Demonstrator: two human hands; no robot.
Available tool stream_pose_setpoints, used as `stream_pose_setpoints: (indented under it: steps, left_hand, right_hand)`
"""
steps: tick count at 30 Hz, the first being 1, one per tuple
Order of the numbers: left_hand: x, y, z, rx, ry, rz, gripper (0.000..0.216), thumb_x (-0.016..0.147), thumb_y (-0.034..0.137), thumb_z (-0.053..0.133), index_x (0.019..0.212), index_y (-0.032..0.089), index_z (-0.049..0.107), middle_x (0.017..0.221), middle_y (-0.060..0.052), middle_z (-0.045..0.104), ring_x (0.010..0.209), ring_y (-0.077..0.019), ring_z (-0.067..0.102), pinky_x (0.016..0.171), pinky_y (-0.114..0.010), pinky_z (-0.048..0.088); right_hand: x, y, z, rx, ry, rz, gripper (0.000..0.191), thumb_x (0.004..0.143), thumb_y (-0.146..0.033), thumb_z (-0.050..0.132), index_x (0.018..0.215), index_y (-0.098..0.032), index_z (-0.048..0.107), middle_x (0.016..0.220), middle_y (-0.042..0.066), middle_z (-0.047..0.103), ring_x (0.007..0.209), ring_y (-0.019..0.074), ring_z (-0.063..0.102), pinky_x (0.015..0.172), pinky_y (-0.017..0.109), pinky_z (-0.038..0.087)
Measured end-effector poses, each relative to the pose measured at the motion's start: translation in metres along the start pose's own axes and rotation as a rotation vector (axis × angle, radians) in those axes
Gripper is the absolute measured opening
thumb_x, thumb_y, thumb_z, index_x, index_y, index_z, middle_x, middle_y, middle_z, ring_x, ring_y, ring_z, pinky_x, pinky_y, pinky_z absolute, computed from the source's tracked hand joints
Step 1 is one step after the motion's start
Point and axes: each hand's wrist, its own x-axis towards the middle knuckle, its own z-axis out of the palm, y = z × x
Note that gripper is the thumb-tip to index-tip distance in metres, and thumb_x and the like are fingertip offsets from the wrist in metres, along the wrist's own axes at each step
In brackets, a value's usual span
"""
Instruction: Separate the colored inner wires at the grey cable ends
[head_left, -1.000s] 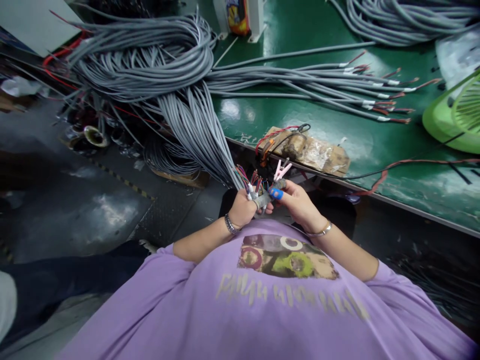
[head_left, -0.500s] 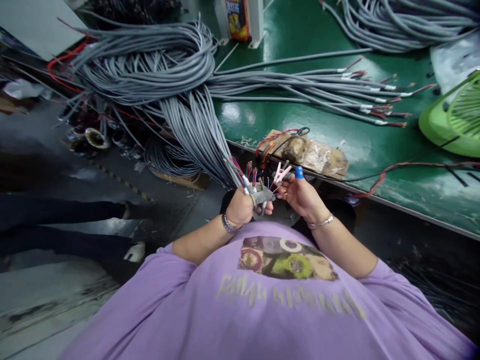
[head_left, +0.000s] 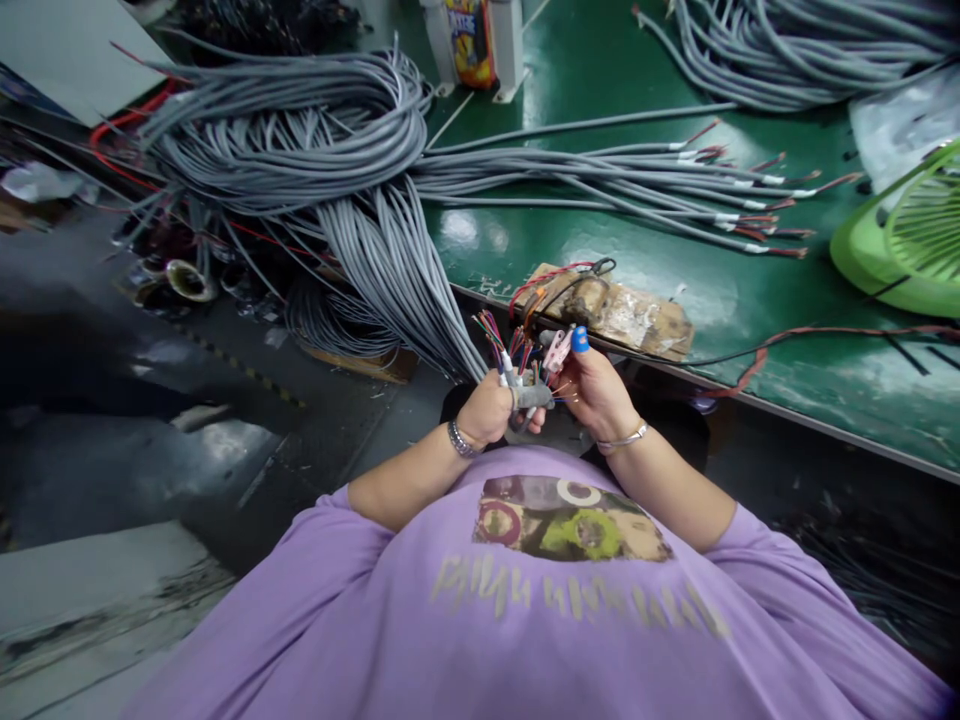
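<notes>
My left hand is closed around the ends of several grey cables, whose stripped, multicoloured wires fan out above the fist. Close to its right, my right hand pinches a small pink clip between thumb and fingers. A blue cover sits on the right thumb's tip. Thin wires from a grey cable end reach to the right fingers; whether those fingers grip them cannot be made out. Both hands are in front of the purple shirt, just off the bench edge.
A big grey cable bundle hangs over the green bench edge. Beyond my hands lies a taped wooden block with leads. A green fan and more coiled cable are at right. A person's leg shows at left.
My right hand has moved slightly left, nearer the left hand. The pink clip has turned, and the thumb now presses on it. The other person's legs have shifted left.
</notes>
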Motion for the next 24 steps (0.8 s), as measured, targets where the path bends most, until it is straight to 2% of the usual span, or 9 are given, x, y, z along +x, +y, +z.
stream_pose_setpoints:
  steps: [6, 14, 20, 24]
  left_hand:
    - [-0.001, 0.003, 0.002, 0.018, 0.008, 0.011, 0.040, 0.055, 0.047, 0.083, 0.058, 0.013, 0.062, 0.046, -0.004, 0.060, 0.037, -0.0129, 0.055, 0.036, -0.022, 0.035]
    - [-0.014, -0.006, -0.001, -0.043, 0.035, 0.070, 0.039, 0.057, 0.047, 0.084, 0.061, 0.014, 0.064, 0.049, -0.003, 0.063, 0.040, -0.0139, 0.058, 0.040, -0.023, 0.041]
    - [-0.017, -0.008, 0.005, -0.048, 0.148, 0.149, 0.041, 0.061, 0.050, 0.083, 0.061, 0.014, 0.063, 0.053, -0.004, 0.066, 0.043, -0.0133, 0.060, 0.041, -0.022, 0.041]
    - [-0.012, -0.006, 0.009, -0.043, 0.166, 0.140, 0.041, 0.062, 0.050, 0.083, 0.065, 0.014, 0.065, 0.055, -0.005, 0.068, 0.046, -0.0152, 0.064, 0.041, -0.021, 0.040]
  right_hand:
    - [-0.001, 0.001, -0.001, -0.006, -0.037, 0.064, 0.062, 0.067, -0.081, 0.066, 0.082, -0.021, 0.060, 0.072, 0.000, 0.061, 0.063, 0.0130, 0.053, 0.061, 0.028, 0.045]
    - [-0.006, -0.004, -0.009, -0.031, -0.136, 0.108, 0.069, 0.071, -0.089, 0.048, 0.083, -0.022, 0.059, 0.073, 0.002, 0.059, 0.057, 0.0125, 0.049, 0.055, 0.028, 0.044]
    - [-0.010, -0.006, -0.004, -0.021, -0.095, 0.060, 0.046, 0.069, -0.063, 0.078, 0.077, -0.021, 0.061, 0.065, -0.002, 0.054, 0.056, 0.0107, 0.046, 0.053, 0.025, 0.041]
    - [-0.009, 0.001, -0.004, -0.089, -0.006, -0.049, 0.051, 0.075, -0.072, 0.066, 0.077, -0.020, 0.062, 0.067, 0.000, 0.057, 0.058, 0.0115, 0.048, 0.058, 0.028, 0.043]
